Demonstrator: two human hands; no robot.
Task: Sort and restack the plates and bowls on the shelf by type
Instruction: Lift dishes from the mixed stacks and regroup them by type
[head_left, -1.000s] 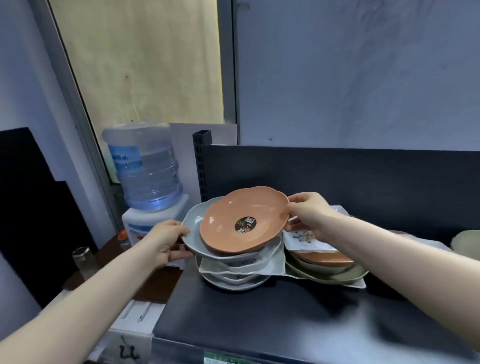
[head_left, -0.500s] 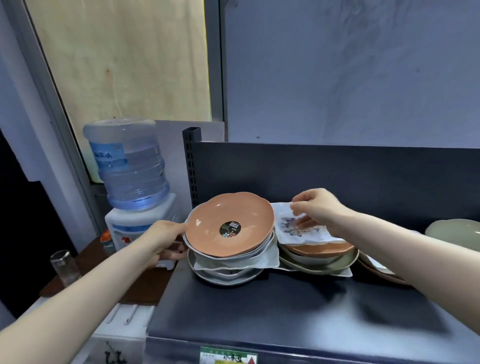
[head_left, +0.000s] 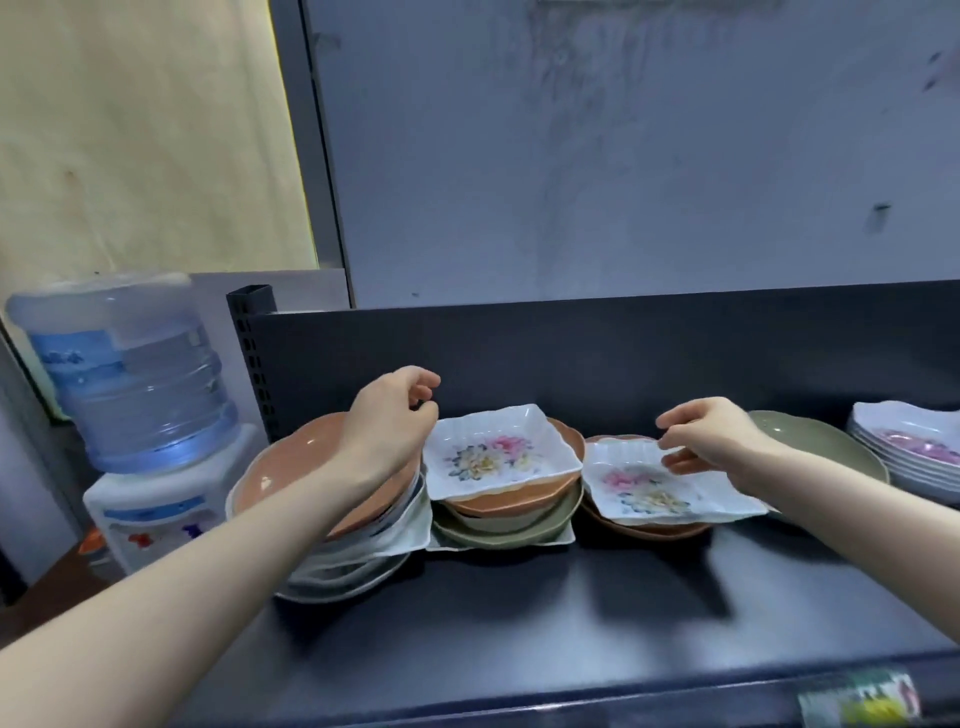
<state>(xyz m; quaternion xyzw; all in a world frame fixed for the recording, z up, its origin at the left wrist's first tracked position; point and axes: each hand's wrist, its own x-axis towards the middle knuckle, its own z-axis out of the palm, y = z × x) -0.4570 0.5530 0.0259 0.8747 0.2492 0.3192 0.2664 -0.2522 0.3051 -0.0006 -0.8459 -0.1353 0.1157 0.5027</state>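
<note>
Two floral square dishes are sitting on plate stacks on the shelf (head_left: 519, 623). The left hand (head_left: 389, 421) is hovering loosely curled and empty over the terracotta plate (head_left: 291, 478), beside the left floral dish (head_left: 504, 457). The right hand (head_left: 711, 441) is holding thumb and fingers parted at the right floral dish (head_left: 649, 488) rim; I cannot tell whether it is gripping.

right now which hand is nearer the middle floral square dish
Left. Left hand is by the left rim of the middle floral square dish; right hand is at the right floral dish.

White floral square dish (head_left: 501, 452), terracotta bowl (head_left: 280, 478), sage-green plate (head_left: 826, 447), seemingly pink-flowered white stack (head_left: 906, 449)
</note>
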